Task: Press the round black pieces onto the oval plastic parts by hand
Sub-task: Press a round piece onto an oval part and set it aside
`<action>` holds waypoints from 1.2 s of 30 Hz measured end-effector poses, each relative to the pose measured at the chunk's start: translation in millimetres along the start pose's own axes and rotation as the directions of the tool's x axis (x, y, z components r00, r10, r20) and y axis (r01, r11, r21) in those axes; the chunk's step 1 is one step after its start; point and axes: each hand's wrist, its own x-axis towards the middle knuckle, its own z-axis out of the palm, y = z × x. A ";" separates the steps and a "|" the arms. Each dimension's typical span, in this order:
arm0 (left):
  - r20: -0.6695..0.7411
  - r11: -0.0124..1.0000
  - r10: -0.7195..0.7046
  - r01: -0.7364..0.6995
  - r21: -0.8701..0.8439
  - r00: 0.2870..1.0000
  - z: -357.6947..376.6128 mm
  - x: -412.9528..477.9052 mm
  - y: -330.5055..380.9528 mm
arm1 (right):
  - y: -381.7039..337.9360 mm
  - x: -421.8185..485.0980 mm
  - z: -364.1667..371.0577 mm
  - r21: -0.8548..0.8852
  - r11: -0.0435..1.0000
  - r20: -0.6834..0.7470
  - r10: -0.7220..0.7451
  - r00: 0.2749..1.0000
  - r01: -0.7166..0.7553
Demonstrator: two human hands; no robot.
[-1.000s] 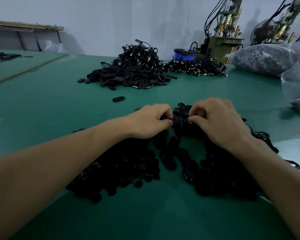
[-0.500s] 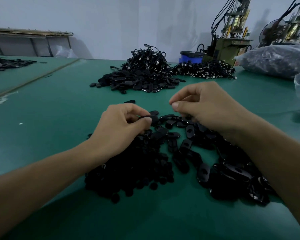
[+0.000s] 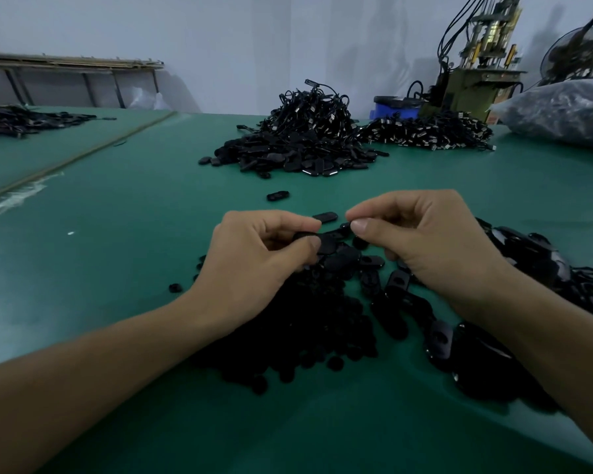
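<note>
In the upper left of the frame a low spread of black parts [image 3: 21,119] lies on the far table, with a metal rack [image 3: 72,63] against the wall behind it. The green table [image 3: 117,234] fills the rest of the left side, and one stray round piece [image 3: 175,288] sits on it just left of the left forearm.

The left hand [image 3: 254,265] is just left of centre, thumb and forefinger clamped on one end of an oval part [image 3: 327,244] held just above the table. Below it, in the lower centre, is the heap of round black pieces [image 3: 305,336], partly covered by the wrist. Above the hands, two single ovals [image 3: 278,195] lie apart on the cloth, and further up, top centre, stands a tall heap of black parts and cords [image 3: 302,142].

The right hand [image 3: 425,244] is right of centre, close to the left hand, fingers curled and the tips of thumb and forefinger pressed together. Whether a round piece is pinched between them cannot be told. Under and to the right of this hand lie the loose oval plastic parts [image 3: 439,336], running toward the right edge.

In the upper right are a blue tub [image 3: 394,109], a flat heap of cords with metal ends [image 3: 432,133], a machine [image 3: 476,73], a fan [image 3: 575,53] and a filled plastic bag [image 3: 569,111].
</note>
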 end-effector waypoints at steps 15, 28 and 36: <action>0.051 0.994 0.030 -0.024 -0.107 0.998 -2.5 1.8 -1.2 | 2.9 -5.1 23.0 -0.139 0.990 -0.043 -0.034 0.998 0.027; 0.072 0.988 0.079 -0.069 -0.136 0.994 -3.1 4.5 4.4 | -1.1 -6.6 25.1 -0.114 0.993 -0.079 -0.034 0.996 0.025; 0.077 0.989 0.150 -0.149 -0.013 0.986 -5.1 4.4 6.1 | -9.3 -10.2 29.0 -0.196 0.980 -0.143 -0.069 0.987 0.040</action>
